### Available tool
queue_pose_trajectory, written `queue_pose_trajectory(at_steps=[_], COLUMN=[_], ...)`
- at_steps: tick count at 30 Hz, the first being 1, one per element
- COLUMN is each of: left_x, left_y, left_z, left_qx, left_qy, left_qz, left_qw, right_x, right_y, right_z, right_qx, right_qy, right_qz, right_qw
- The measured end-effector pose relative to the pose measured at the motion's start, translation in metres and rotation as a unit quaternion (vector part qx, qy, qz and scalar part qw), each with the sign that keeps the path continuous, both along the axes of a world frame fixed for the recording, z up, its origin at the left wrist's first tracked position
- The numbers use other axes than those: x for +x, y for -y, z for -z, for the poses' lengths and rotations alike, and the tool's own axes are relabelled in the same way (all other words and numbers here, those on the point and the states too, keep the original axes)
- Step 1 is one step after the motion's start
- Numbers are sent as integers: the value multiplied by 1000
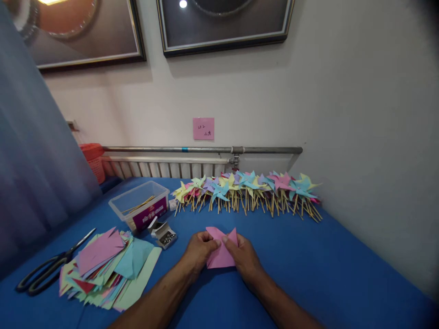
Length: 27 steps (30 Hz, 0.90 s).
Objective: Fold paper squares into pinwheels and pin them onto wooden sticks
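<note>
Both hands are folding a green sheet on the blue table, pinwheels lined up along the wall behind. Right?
Not quite: the head view shows the sheet is pink, not green. Both the left hand and right hand hold it on the blue table, pinwheels behind.

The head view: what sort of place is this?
Probably a home craft table. A row of pastel paper pinwheels on sticks lines the wall, cut coloured paper squares lie stacked, and both hands fold a pink paper sheet.
</note>
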<state>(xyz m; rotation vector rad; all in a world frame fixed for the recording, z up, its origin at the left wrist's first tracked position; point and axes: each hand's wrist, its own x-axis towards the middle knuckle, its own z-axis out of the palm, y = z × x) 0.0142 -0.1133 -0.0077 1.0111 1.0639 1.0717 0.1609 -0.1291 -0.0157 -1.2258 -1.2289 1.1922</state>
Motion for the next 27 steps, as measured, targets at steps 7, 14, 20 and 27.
queue_pose_trajectory(at_steps=[7,14,20,27], left_x=[1,-2,-11,-14], left_y=[2,-1,-11,-12], left_z=[-6,-2,0,-2], left_qx=[-7,2,1,-18], left_qy=[-1,-13,-8,57], left_qz=[-3,-42,-66,-82], left_qw=[1000,999,998,995], right_x=[0,6,12,10], right_y=[0,-6,-11,-13], right_z=[1,7,8,10], right_qx=[9,40,61,32], right_qy=[5,4,-10,-70], right_qz=[-4,-3,-17,-61], right_qw=[1000,999,998,995])
